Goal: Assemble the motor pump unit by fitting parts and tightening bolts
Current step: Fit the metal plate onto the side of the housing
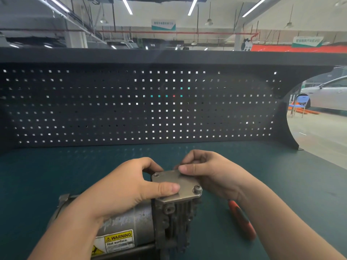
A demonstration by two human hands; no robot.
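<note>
On the dark green bench top (pixel 56 175) we see the motor pump unit (pixel 150 222) lying on its side near the front edge, its grey cylindrical motor body carrying a yellow warning label (pixel 118 239) that reads "WARNING Hot surface". A flat metal cover plate (pixel 180 184) sits on top of the ribbed pump block, with a bolt (pixel 197 188) standing at its near right corner and another bolt head (pixel 156 174) at the far left corner. Our left hand (pixel 120 186) curls over the block, thumb pressing flat on the plate's near edge and fingers wrapped behind it. Our right hand (pixel 210 173) pinches the plate's far right corner between thumb and curled fingers. Just beside the right wrist, an orange-handled tool (pixel 242 220) lies on the mat, apart from the pump. Behind the bench rises a dark pegboard (pixel 131 109) under a shelf. Beyond it we make out strip lights, hanging signs and red pipework on the ceiling, and to the right a white car (pixel 328 94) with a blue chair (pixel 301 104) in front of it.
</note>
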